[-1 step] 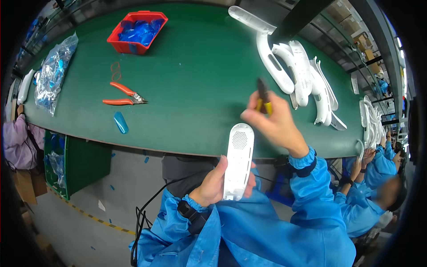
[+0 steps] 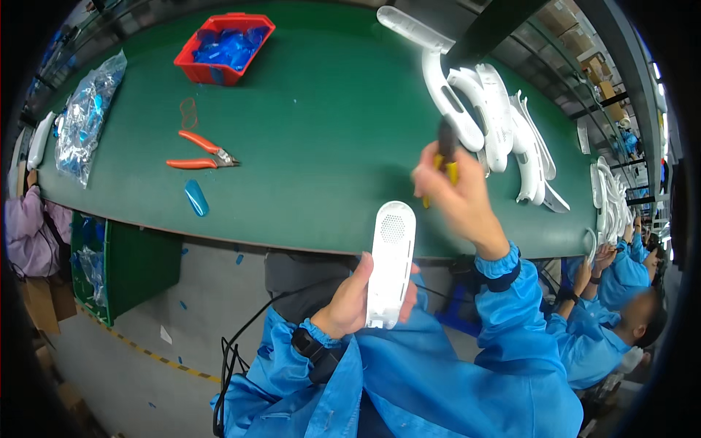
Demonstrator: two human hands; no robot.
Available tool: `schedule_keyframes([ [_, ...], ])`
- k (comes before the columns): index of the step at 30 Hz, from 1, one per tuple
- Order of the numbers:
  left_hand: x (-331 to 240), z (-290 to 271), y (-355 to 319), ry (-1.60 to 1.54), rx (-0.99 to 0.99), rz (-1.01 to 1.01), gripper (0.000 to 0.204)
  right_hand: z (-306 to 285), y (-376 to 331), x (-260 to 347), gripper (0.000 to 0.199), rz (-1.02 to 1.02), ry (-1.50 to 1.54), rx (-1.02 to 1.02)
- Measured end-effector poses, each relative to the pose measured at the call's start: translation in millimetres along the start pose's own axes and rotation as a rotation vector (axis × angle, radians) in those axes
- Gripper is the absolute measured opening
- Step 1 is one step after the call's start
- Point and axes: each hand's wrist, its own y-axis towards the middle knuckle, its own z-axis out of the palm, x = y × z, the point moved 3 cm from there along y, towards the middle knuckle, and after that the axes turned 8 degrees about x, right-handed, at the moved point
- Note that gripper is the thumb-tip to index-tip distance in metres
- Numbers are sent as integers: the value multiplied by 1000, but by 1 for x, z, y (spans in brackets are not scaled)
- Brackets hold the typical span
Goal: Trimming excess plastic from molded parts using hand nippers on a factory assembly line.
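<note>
My left hand [image 2: 350, 301] grips the lower part of a long white plastic shell [image 2: 392, 252], thumb along its left edge and fingertips showing at its right. The shell has rounded ends, a patch of small holes at its top and a slot down its right side. It is held at the table's front edge. To the right and above, my right hand [image 2: 460, 193] is closed around yellow-and-black pliers [image 2: 447, 146], their dark end pointing away from me. Motion blurs the tool and fingers. They are apart from the shell.
Curved white plastic parts [image 2: 496, 117] lie piled on the green table [image 2: 314, 146] at right. Left are orange-handled nippers [image 2: 208, 155], a blue piece [image 2: 196, 198], a red bin [image 2: 190, 69] of blue pieces and a plastic bag [image 2: 87, 120]. People work at both sides.
My right hand has shifted slightly right with the pliers, whose dark end has swung a little to the right. The left hand and the white shell stay nearly in place.
</note>
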Motion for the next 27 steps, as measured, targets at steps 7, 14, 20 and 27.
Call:
schedule_keyframes([
  [7, 12, -10, 11, -21, -34, 81, 80, 23, -33, -2, 31, 5, 518, -172],
  [14, 9, -6, 14, -22, -10, 151, 70, 60, -44, -3, 25, -37, 460, -202],
  [20, 7, -5, 15, -23, -38, 160, 69, 69, -41, -7, 24, -33, 491, -208],
  [27, 9, -8, 14, -30, -18, 150, 69, 71, -41, -8, 21, -74, 404, -230],
])
